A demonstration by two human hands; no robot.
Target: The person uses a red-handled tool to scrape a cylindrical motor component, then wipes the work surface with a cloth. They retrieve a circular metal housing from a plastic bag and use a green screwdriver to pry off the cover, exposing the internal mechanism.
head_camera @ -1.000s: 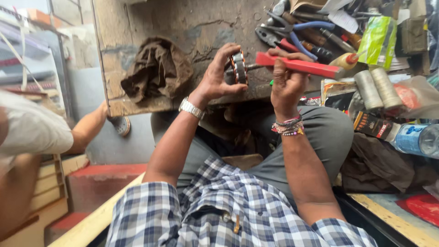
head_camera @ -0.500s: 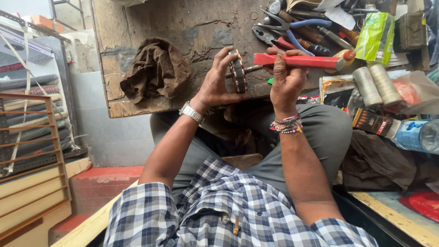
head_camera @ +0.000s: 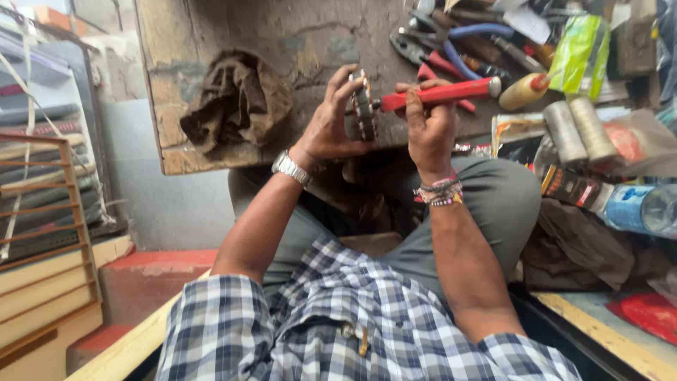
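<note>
**One wristwatch, one red-handled tool, both held**

One wristwatch point(head_camera: 364, 113) is pinched in the left hand point(head_camera: 331, 127) grip, just above the worn wooden surface point(head_camera: 211, 159). One red-handled tool point(head_camera: 441, 92) is clasped in the right hand point(head_camera: 429, 130), tip at the watch. Beyond: one brown rag point(head_camera: 236, 99), two thread spools point(head_camera: 578, 130).

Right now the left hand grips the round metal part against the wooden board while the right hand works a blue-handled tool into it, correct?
Not quite. In the head view the tool in the right hand has a red handle, not blue. The left hand does grip the round metal part at the wooden board.
</note>
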